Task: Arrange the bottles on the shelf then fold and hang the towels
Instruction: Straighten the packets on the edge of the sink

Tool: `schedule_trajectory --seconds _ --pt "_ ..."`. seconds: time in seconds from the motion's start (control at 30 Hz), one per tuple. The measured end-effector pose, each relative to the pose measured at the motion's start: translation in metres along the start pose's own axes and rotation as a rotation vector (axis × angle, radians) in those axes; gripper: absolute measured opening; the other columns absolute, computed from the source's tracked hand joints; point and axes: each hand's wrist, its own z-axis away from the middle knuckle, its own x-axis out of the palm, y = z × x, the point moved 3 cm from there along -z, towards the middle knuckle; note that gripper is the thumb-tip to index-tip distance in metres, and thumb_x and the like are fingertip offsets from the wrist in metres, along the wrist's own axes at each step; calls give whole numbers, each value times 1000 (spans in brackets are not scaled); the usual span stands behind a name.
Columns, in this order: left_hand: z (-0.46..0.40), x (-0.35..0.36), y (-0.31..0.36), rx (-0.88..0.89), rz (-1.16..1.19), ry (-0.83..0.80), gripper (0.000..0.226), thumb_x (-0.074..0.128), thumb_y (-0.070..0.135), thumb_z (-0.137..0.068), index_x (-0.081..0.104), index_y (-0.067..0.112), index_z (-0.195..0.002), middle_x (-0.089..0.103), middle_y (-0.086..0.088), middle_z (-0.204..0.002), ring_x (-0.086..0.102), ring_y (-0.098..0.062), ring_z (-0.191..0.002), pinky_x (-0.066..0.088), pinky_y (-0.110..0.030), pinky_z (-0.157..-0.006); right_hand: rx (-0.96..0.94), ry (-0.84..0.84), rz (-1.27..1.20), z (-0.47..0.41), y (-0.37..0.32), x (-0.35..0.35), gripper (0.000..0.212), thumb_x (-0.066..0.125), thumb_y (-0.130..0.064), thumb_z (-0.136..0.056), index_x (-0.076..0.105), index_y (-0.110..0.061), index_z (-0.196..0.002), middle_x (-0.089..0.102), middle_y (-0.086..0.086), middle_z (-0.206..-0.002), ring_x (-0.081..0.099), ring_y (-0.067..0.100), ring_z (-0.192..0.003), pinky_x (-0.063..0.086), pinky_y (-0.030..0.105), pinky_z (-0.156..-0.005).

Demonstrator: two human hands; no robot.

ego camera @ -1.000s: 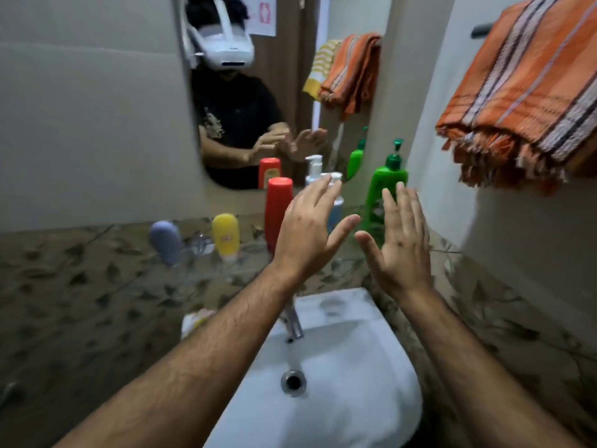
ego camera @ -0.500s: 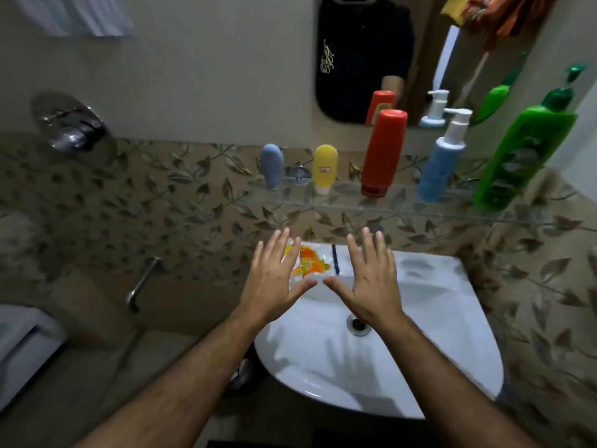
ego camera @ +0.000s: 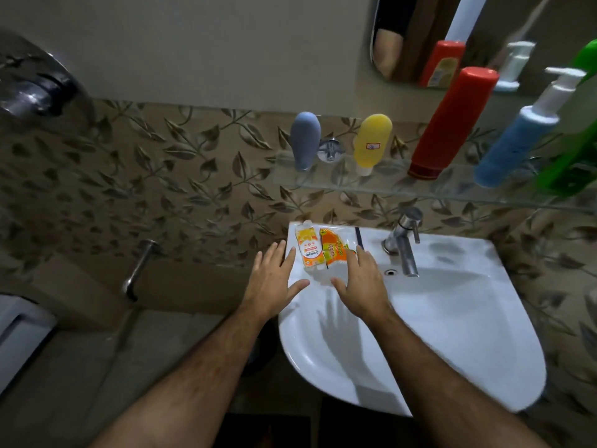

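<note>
Grip: left hand (ego camera: pixel 274 279) and right hand (ego camera: pixel 361 279) spread wide, nothing held, above the sink (ego camera: pixel 452 334). Bottles (ego camera: pixel 452 124) ranged on the glass shelf (ego camera: pixel 381 185) above the sink; toppling risked if brushed.

Five bottles stand in a row on a clear glass shelf (ego camera: pixel 387 185) fixed to a leaf-patterned tiled wall. From left to right they are a small grey-blue rounded squeeze bottle (ego camera: pixel 304 140) standing on its cap, a small yellow squeeze bottle (ego camera: pixel 371 142) with a white label, also cap down, and a tall red cylindrical bottle (ego camera: pixel 452 122). Next come a blue bottle with a white pump top (ego camera: pixel 517 140) and a bright green bottle (ego camera: pixel 578 150) at the frame's right edge, only partly in view.
</note>
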Motion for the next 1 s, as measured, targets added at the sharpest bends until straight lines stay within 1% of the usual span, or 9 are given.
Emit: schedule_trajectory --seconds 0.07,0.13,0.23,0.33,0.5,0.63,0.77,0.87,1.0 --pt "-15 3 0 5 9 -2 78 35 64 -94 17 19 -155 16 -7 -163 12 -24 -151 10 -46 -122 63 0 -79 -16 4 0 64 66 -39 -88 41 -13 -142 46 13 -144 42 31 -134 38 41 -110" --pt "-29 6 3 -19 47 -6 71 40 61 -95 30 19 -151 30 -7 -158 25 -25 -146 19 -45 -119 129 -11 -189 -32 7 -3 53 64 -33 -91 47 -11 -136 54 13 -134 50 31 -125 43 41 -102" --pt "-57 15 7 -159 172 -7 56 44 56 -96 54 16 -134 56 -7 -135 50 -24 -123 39 -39 -100 226 -48 -238 -64 16 1 53 63 -30 -91 47 -7 -136 55 19 -131 52 36 -121 43 42 -97" --pt "-70 9 12 -329 316 29 48 51 47 -97 61 9 -123 64 -11 -119 60 -26 -108 47 -36 -84 310 -17 -256 -82 15 -1 57 64 -37 -90 46 -9 -137 53 18 -130 50 36 -122 44 41 -97" --pt "-102 17 27 -630 328 -63 48 60 53 -90 63 11 -113 67 -11 -113 64 -28 -104 45 -33 -71 455 -134 -193 -115 27 9 78 73 -59 -75 45 -16 -134 53 13 -127 53 33 -120 48 40 -91" --pt "-111 26 36 -745 297 -91 52 67 56 -84 61 13 -112 67 -8 -113 65 -27 -103 45 -31 -70 489 -153 -167 -124 33 11 86 83 -56 -67 45 -17 -133 52 11 -129 53 31 -121 50 40 -90" --pt "-116 32 40 -805 316 -106 46 71 47 -84 60 13 -113 67 -9 -115 65 -27 -105 51 -33 -77 506 -180 -205 -128 36 15 80 86 -43 -68 46 -15 -131 53 12 -128 55 32 -120 50 40 -91" --pt "-118 37 40 -829 378 -87 44 73 45 -83 62 13 -112 68 -9 -113 66 -27 -102 51 -33 -75 528 -196 -281 -130 38 19 77 88 -35 -69 46 -13 -129 55 13 -127 57 33 -117 50 39 -89" --pt "-121 39 37 -840 481 -96 39 70 44 -86 69 13 -109 70 -8 -110 66 -26 -99 43 -29 -65 543 -188 -373 -133 41 18 50 80 -24 -75 56 -12 -116 66 10 -111 64 32 -105 48 32 -75"
